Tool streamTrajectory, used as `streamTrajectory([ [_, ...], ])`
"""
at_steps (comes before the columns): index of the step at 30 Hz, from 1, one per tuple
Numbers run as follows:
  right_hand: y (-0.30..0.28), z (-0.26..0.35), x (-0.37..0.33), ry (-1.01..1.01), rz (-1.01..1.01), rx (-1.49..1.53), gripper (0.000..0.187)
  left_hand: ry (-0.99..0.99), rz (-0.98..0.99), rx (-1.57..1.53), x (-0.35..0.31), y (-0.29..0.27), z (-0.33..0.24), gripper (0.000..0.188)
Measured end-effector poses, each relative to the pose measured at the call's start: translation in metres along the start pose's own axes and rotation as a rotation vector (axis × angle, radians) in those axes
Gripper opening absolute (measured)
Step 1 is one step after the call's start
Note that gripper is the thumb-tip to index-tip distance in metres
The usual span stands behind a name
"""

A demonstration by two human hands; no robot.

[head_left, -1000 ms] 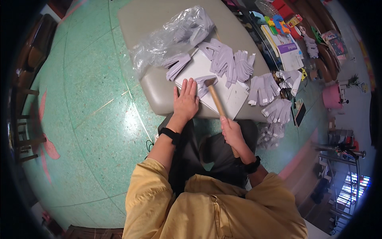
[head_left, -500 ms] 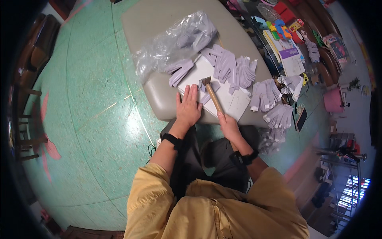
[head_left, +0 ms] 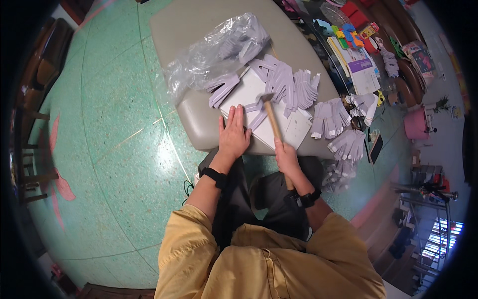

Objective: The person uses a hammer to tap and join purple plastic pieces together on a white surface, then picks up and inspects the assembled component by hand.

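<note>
My right hand [head_left: 287, 158] is closed around the wooden handle of a hammer [head_left: 273, 120]. The hammer's head is over a white board [head_left: 295, 130], just above or beside a folded lilac strip [head_left: 257, 119]. My left hand [head_left: 234, 139] lies flat with fingers stretched out, its fingertips on the board's near left part by the end of that strip. Bundles of lilac strips [head_left: 280, 84] lie along the far side of the board, with a smaller folded bunch [head_left: 223, 88] at its left corner.
The board rests on a grey padded bench [head_left: 196, 122]. A clear plastic bag [head_left: 219, 55] holding more strips lies beyond it. More strip bundles [head_left: 331, 118] spread along the bench's right edge. At far right are papers [head_left: 362, 74], toy blocks [head_left: 348, 37] and a pink bin [head_left: 417, 124].
The hammer's head has moved slightly right and away from the folded strip, showing more of it. My left hand has hardly moved.
</note>
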State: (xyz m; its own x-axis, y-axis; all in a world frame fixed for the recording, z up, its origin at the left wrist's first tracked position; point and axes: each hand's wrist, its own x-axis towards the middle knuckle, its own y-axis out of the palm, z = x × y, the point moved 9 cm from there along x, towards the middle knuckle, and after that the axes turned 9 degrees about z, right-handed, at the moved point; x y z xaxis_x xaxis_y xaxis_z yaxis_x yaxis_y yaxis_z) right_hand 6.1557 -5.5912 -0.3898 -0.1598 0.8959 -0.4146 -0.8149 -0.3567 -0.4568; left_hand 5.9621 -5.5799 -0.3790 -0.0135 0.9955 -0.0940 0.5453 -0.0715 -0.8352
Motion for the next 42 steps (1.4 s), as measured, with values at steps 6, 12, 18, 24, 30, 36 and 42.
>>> streamTrajectory([
  [6, 0.000, 0.013, -0.012, 0.027, 0.041, -0.050, 0.052, -0.012, 0.020, 0.018, 0.000, 0.002, 0.003, 0.074],
  [12, 0.000, 0.014, -0.013, 0.138, 0.131, -0.005, 0.048, -0.027, 0.038, 0.034, -0.005, 0.005, 0.010, 0.074],
  [18, 0.000, 0.000, -0.007, 0.033, 0.075, -0.098, 0.050, -0.027, 0.035, -0.002, 0.000, -0.001, 0.006, 0.074],
  [24, 0.001, 0.001, -0.022, -0.054, -0.020, -0.036, 0.051, -0.028, 0.061, 0.013, 0.000, 0.003, 0.002, 0.074],
  [30, 0.003, 0.004, -0.040, 0.123, 0.082, 0.013, 0.045, -0.029, 0.055, 0.007, 0.001, 0.002, 0.008, 0.074],
  [36, 0.007, -0.017, -0.040, 0.097, 0.114, -0.144, 0.041, -0.012, -0.022, 0.084, 0.006, -0.006, -0.002, 0.065],
  [42, -0.015, -0.004, -0.064, 0.296, 0.085, 0.383, 0.038, 0.001, -0.253, 0.236, 0.041, -0.030, -0.011, 0.013],
])
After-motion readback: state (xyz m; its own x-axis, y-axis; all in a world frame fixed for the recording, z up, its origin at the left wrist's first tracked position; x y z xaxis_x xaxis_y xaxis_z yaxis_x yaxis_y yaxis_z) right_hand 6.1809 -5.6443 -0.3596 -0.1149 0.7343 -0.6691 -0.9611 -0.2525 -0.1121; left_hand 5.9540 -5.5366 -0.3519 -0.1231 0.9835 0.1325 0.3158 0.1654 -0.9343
